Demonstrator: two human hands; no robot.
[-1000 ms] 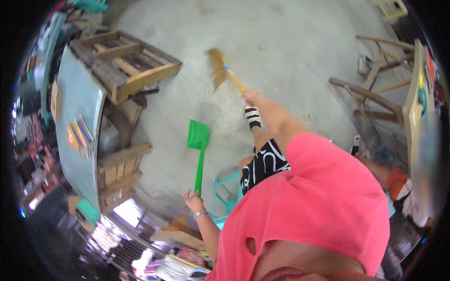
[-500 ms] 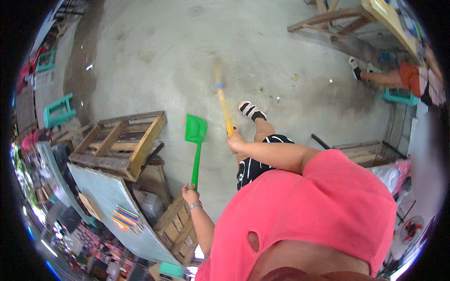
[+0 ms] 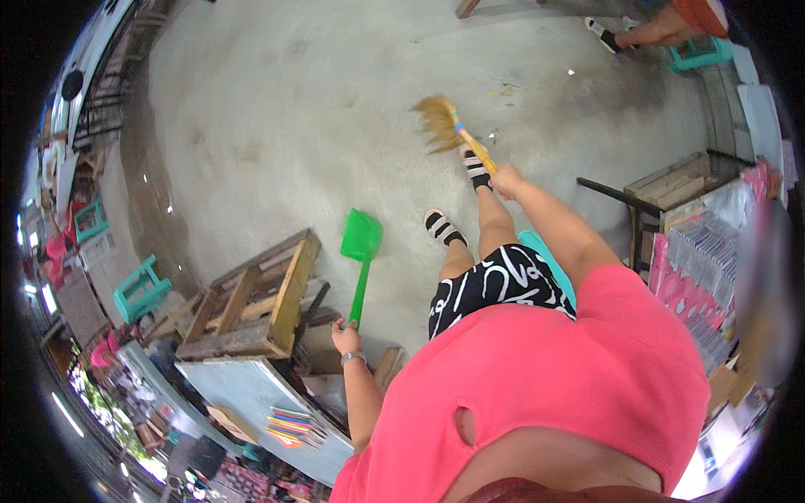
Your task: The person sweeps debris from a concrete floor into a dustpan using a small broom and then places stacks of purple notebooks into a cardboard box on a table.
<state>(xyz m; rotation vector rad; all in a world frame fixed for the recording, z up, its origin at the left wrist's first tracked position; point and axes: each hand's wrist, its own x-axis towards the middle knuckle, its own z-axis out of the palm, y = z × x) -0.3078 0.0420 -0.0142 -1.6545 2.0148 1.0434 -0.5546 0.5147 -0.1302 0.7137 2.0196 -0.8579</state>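
Observation:
A green long-handled dustpan hangs from my left hand, whose fingers are wrapped round the top of its handle. Its scoop is out ahead of me, over the concrete floor or on it; I cannot tell which. My right hand grips the yellow handle of a soft broom. The broom's straw bristles fan out toward the left, a little blurred, near my right foot. Small bits of litter lie on the floor close to the broom.
A wooden pallet frame and a pale tabletop with pencils stand at my left. Teal stools are farther left. At the right are a metal-framed stand and stacked goods. Another person's leg shows at the far right.
The broom has swung to the right with my right hand, its bristles now turned left. My view has shifted, my right foot shows, and the dustpan stays in my left hand.

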